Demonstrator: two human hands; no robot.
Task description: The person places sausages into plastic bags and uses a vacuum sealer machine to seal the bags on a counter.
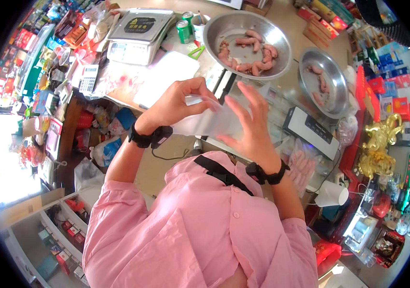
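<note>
A clear plastic bag [205,120] hangs from my left hand [187,99], its edge pinched between thumb and forefinger. Beside the bag's right side, my right hand [250,124] has its fingers spread; whether they touch the plastic cannot be told. Beyond my hands, a large steel basin [212,39] holds several pink sausage links [262,66]. A smaller steel basin [340,81] to the right holds a few more links [322,82]. A white and black vacuum sealer [311,133] lies right of my right hand, and a clear bag packed with sausages [300,165] is near my right wrist.
At the back left are a weighing scale [142,27], green cans [183,32], a green tool [196,52] and a calculator [88,77]. A white cup-like container [334,194] is at the right, by the sealer's cable. Open drawers [43,230] stand lower left.
</note>
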